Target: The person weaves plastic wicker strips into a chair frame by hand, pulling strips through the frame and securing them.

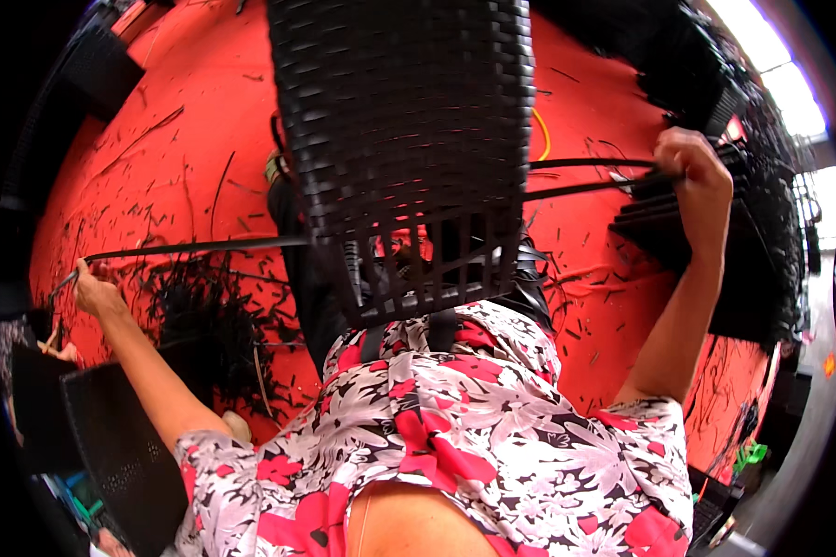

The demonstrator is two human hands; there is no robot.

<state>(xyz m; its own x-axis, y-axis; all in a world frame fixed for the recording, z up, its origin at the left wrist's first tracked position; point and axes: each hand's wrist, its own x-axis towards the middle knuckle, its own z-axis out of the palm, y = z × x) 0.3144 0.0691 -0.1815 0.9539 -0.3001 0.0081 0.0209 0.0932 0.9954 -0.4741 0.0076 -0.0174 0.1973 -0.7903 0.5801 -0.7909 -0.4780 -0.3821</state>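
Black strip (204, 248) pinched in the left hand (100, 290) and, apparently doubled, gripped by the right hand (697, 172) wants flat, even tension near the lower edge of the woven frame (404, 121) between them.

The red floor (181, 70) is littered with short black scraps (576, 320), and a dark tangle of strips (204, 302) is heaped toward the left. Strong white light is admitted through the windows (760, 32) at the upper right, where the panes are washed out. Black pieces (687, 255) are piled along the right side; a dark panel (130, 455) is seen at lower left.
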